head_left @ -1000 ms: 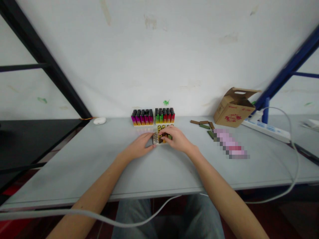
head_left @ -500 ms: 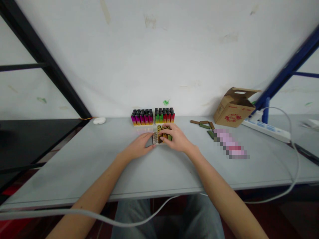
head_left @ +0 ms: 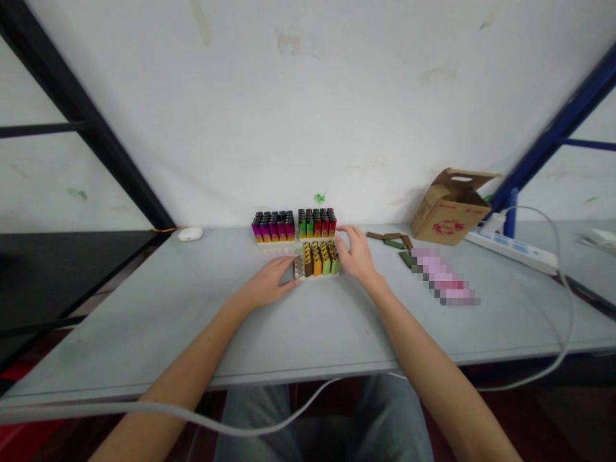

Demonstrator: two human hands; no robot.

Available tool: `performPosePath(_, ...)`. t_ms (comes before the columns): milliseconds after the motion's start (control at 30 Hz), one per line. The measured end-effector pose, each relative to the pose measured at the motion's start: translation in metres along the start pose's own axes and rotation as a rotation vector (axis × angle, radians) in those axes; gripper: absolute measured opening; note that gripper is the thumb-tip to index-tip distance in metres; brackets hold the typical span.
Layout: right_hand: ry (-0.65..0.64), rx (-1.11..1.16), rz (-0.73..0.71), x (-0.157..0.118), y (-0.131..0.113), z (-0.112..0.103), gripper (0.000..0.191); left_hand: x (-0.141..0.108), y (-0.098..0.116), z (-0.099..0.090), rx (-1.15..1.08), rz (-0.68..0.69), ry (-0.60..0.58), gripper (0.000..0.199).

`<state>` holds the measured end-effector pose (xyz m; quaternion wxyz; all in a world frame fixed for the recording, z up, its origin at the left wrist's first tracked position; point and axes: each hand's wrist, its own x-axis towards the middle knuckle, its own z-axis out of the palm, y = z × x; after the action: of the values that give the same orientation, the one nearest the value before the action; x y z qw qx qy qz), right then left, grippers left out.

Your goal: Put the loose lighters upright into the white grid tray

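Observation:
On the table in front of me is a pale lighter tray [head_left: 299, 267] with rows of brown, orange and green lighters [head_left: 317, 265] standing in it; the column at its left end holds no lighters. My left hand [head_left: 270, 281] grips that left end, thumb at the near corner and fingers at the far one. Beside the right end is my right hand [head_left: 355, 253], fingers apart, with nothing seen in it. Just behind stand a block of purple lighters [head_left: 273, 228] and a block of green and red lighters [head_left: 317, 224], all with black tops.
Several loose brown and green lighters [head_left: 394, 244] lie to the right, close to a blurred pink item [head_left: 443, 276]. Farther right are an open cardboard box [head_left: 450, 215] and a white power strip [head_left: 520, 251]. A white earbud case [head_left: 191, 234] sits at left. A white cable [head_left: 250, 433] crosses in front.
My right hand has come off the lighters in the tray and moved right, uncovering the rows. My left hand stays at the left end of the tray.

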<state>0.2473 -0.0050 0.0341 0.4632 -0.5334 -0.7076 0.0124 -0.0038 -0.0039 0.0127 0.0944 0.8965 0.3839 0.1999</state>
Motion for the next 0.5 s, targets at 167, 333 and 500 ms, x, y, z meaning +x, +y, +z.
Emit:
performPosePath(167, -0.013, -0.359, 0.395, 0.003, 0.05, 0.0, 0.04, 0.0, -0.001, 0.001, -0.001, -0.001, 0.007, 0.057)
performPosePath(333, -0.127, -0.547, 0.417, 0.001, 0.073, -0.002, 0.044, 0.0, -0.004, 0.003, 0.009, 0.002, 0.0, 0.057)
performPosePath(500, -0.228, -0.481, 0.358, 0.006, 0.065, -0.004, 0.036, 0.0, -0.002, 0.002, 0.029, -0.004, -0.012, 0.058)
